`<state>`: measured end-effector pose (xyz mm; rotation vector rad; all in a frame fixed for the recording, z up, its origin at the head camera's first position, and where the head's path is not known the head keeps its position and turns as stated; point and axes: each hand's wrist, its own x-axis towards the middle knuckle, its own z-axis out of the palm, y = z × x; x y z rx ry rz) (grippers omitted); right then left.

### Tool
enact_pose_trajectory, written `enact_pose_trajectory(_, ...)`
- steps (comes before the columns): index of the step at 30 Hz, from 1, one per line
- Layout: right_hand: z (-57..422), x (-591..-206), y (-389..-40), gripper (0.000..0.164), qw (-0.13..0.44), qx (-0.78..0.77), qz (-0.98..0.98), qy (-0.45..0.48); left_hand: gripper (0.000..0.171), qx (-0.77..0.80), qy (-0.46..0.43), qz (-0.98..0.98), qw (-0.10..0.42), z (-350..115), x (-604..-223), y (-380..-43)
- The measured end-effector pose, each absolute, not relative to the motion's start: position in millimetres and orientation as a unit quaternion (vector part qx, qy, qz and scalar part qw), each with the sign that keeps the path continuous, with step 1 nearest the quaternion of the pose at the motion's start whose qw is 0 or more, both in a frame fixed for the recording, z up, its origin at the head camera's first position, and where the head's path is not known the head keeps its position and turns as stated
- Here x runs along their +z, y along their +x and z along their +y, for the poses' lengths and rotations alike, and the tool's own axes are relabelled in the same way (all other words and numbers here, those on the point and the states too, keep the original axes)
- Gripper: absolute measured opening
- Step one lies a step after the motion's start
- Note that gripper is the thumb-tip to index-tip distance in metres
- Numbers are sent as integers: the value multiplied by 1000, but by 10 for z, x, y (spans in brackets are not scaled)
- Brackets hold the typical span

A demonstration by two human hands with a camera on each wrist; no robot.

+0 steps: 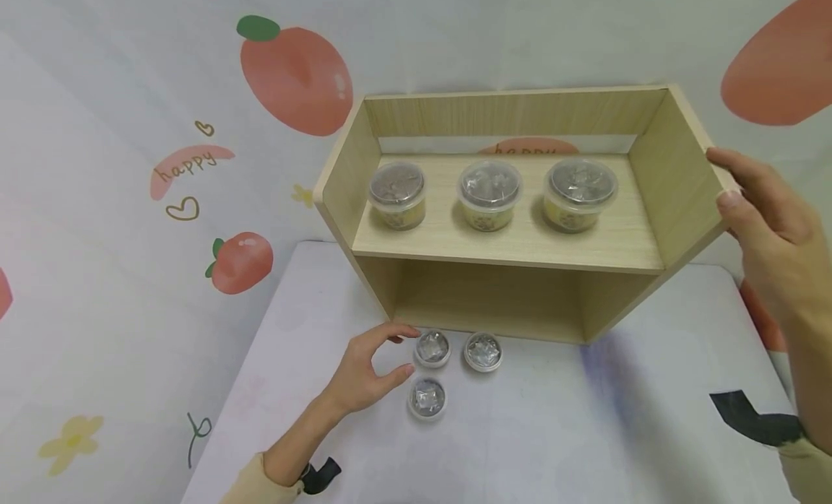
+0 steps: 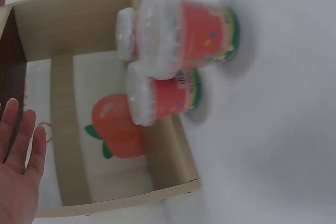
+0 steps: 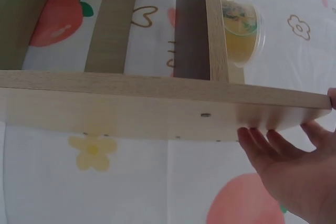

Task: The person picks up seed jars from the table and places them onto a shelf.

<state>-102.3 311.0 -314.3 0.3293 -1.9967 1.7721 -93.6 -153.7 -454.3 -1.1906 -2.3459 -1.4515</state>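
Observation:
A small wooden two-tier shelf [image 1: 507,264] stands on the white table. My right hand [image 1: 783,229] holds its right side panel near the top; in the right wrist view, fingertips [image 3: 262,137] touch the panel's outer face. Three lidded cups with pink labels stand before the shelf: a back-left cup [image 1: 432,347], a right cup [image 1: 484,352] and a front cup [image 1: 427,398]. My left hand [image 1: 364,370] is just left of them, thumb and forefinger spread. The left wrist view shows its fingers [image 2: 37,156] apart from the cups [image 2: 202,35], holding nothing.
Three larger yellow cups with clear lids stand in a row on the upper board: a left one [image 1: 398,196], a middle one [image 1: 490,195] and a right one [image 1: 578,193]. A fruit-printed cloth [image 1: 130,273] hangs behind and to the left of the table [image 1: 520,432].

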Motion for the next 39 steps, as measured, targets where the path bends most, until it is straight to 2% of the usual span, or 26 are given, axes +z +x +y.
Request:
enact_pose_trajectory(5, 3194, -3170, -1045, 46, 170, 676, -699, 163, 52, -493, -394, -774, 54, -1486, -4538, -830)
enact_pose_trajectory(11, 3267, -3222, -1058, 48, 131, 727, -647, 190, 55, -498, -393, -772, 30, -1430, -4464, -702)
enact_pose_trajectory(20, 3196, -3194, -1046, 46, 145, 690, -690, 163, 61, -474, -355, -804, -54, -1544, -5029, -708)
enact_pose_trajectory(30, 3115, -3262, -1097, 46, 173, 721, -651, 165, 58, -445, -354, -817, -98, -1585, -5179, -693)
enact_pose_trajectory(39, 3085, -3316, -1177, 46, 207, 699, -660, 182, 59, -488, -331, -796, -134, -1612, -5338, -707)
